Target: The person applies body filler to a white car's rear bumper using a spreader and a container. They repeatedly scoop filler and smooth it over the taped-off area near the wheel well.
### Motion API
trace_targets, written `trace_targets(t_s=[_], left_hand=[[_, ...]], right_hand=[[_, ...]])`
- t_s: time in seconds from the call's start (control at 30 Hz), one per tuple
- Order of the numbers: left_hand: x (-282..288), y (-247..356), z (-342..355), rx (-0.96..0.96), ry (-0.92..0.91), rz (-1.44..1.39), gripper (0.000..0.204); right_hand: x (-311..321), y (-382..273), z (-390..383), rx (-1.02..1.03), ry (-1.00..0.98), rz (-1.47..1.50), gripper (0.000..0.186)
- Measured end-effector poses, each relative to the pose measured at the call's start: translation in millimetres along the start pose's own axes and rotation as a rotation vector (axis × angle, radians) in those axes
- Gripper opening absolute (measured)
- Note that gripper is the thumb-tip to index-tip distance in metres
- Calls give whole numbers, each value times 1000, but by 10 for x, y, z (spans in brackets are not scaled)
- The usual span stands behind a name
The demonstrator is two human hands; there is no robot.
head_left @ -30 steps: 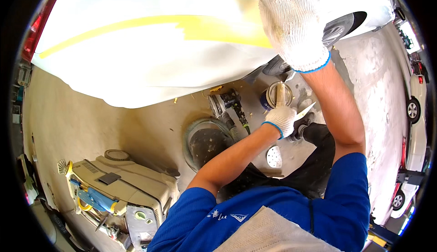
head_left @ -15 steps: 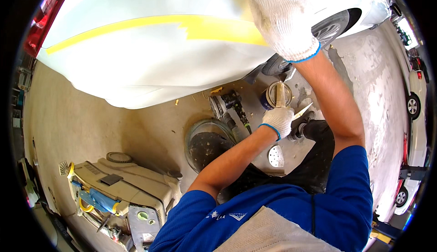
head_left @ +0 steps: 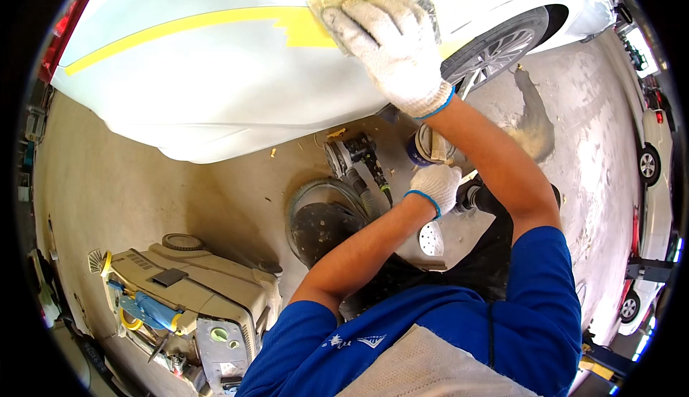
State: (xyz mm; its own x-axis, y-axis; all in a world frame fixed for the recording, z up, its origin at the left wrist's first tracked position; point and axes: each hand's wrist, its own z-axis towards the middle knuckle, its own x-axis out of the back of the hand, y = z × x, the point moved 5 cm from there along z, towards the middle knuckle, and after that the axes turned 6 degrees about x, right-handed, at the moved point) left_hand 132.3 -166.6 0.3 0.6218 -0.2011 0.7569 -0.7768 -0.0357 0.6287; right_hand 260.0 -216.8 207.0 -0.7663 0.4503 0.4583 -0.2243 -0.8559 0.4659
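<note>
While the head view shows the right hand (head_left: 395,56) high up with fingers spread, its grip holds a flat stained sheet (head_left: 429,11) against the white car panel (head_left: 201,88), at the right end of a yellow band (head_left: 208,22). Lower down, the left hand (head_left: 436,187) has its grip closed around a slim beige tool (head_left: 440,153) by the can (head_left: 417,153). Near it on the floor (head_left: 237,196) lie a power sander (head_left: 352,154) and a white perforated disc (head_left: 430,240).

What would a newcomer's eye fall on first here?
Probably the yellow strip across the white car up top, with the gloved right hand over a stained plate at its right end. Next, perhaps, the bulky beige machine at lower left and the power tool on the floor mid-frame.
</note>
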Motion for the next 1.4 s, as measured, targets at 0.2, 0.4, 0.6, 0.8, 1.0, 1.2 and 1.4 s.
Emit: trace_targets(t_s=[0.2,0.4,0.6,0.8,1.0,1.2,1.4], left_hand=[[-21,-56,12,13,5,49,33],[39,-38,-3,23,-6,12,32],[28,-55,-7,5,-5,17,30],[35,-55,-61,-3,19,-25,24],[74,-3,-135,13,-9,-26,21],[-102,-63,-57,-10,36,-60,26],[-244,-178,85,-24,81,-102,31]], right_hand=[[222,113,112,-47,87,61,52],[325,529,461,-46,142,-40,50],[275,449,420,-62,160,-41,50],[349,555,509,-78,192,-64,50],[218,244,388,-84,209,-61,50],[-28,-191,88,-80,85,56,59],[51,-198,-24,-163,-4,164,56]])
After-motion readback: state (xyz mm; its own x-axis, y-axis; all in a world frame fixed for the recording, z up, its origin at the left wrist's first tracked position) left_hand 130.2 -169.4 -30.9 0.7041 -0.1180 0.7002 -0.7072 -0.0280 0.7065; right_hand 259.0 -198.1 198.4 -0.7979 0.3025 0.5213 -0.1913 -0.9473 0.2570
